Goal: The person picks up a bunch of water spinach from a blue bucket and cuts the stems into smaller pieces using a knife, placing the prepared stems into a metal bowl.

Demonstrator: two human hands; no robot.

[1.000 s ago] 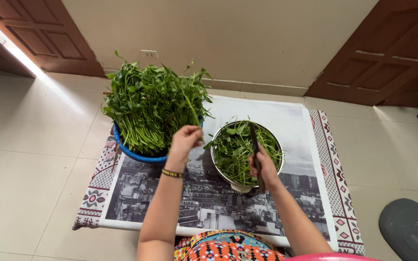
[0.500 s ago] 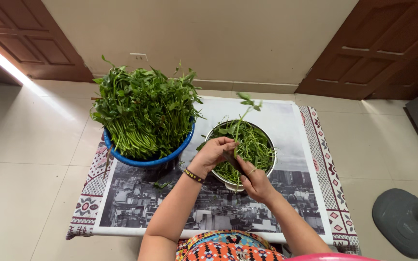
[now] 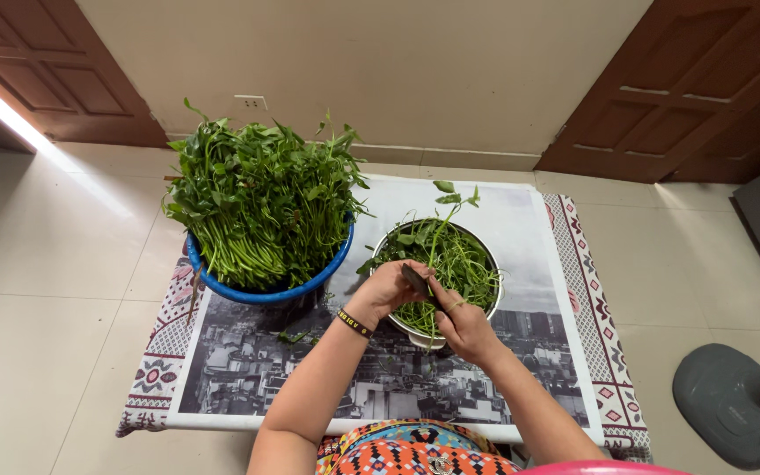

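Both hands over the near rim of a steel colander (image 3: 493,268), on a mat laid on the tiled floor.

Left hand (image 3: 389,290): fingers closed round the lower part of a green leafy stem (image 3: 439,230). Black-and-yellow bracelet (image 3: 354,324) on that wrist.

Right hand (image 3: 461,324): fingers clamped on a small dark tool (image 3: 417,281), blade-like, set against the stem where the hands meet. Exact kind of tool hard to make out; partly covered by fingers.

Stem: long axis roughly near-to-far, leafy tip pointing away from the person and rising above the colander's far rim, slightly tilted right. Cut end hidden inside the hands.

Colander: part-filled with thin green strands and leaves (image 3: 464,264). Near side hidden behind the hands.

Just left of it, a blue basin (image 3: 310,280) heaped with leafy green stalks (image 3: 257,198); leaves fanned toward the wall, pale stem ends pointing toward the person. Basin and colander near, whether touching cannot be told.

Mat (image 3: 521,220): rectangular, grey photographic city print, patterned woven border (image 3: 587,290) along both sides. A few loose leaf scraps (image 3: 292,336) on it beside the basin.

White wall socket (image 3: 251,102) above the basin. Grey round fan base (image 3: 732,405) at right, cut off by the edge. Patterned clothing (image 3: 415,453) at bottom edge, cropped.
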